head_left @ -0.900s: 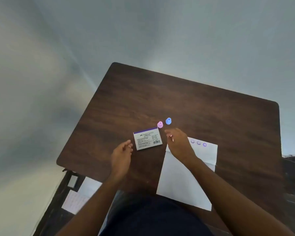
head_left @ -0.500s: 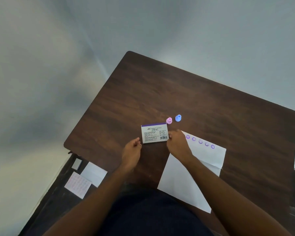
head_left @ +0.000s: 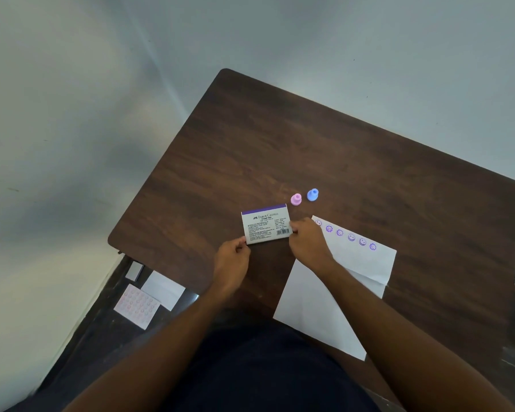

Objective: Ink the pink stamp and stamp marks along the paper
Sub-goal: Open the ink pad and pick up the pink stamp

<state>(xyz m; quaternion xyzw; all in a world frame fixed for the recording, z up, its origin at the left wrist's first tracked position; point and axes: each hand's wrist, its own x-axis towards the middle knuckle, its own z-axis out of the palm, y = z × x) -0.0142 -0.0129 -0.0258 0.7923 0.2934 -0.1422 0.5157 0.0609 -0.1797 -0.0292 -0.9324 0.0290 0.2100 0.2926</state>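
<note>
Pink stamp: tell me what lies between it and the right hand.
Nothing visible. The pink stamp stands on bare table just beyond the right hand, whose fingers are on the stamp pad box edge. The blue stamp stands beside it, off that path.

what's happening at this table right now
A person has both hands on a closed stamp pad box: the left hand at its near left corner, the right hand at its right edge. The pink stamp and a blue stamp stand untouched just beyond it on the table. The paper to the right already carries a row of purple smiley marks along its far edge.
</note>
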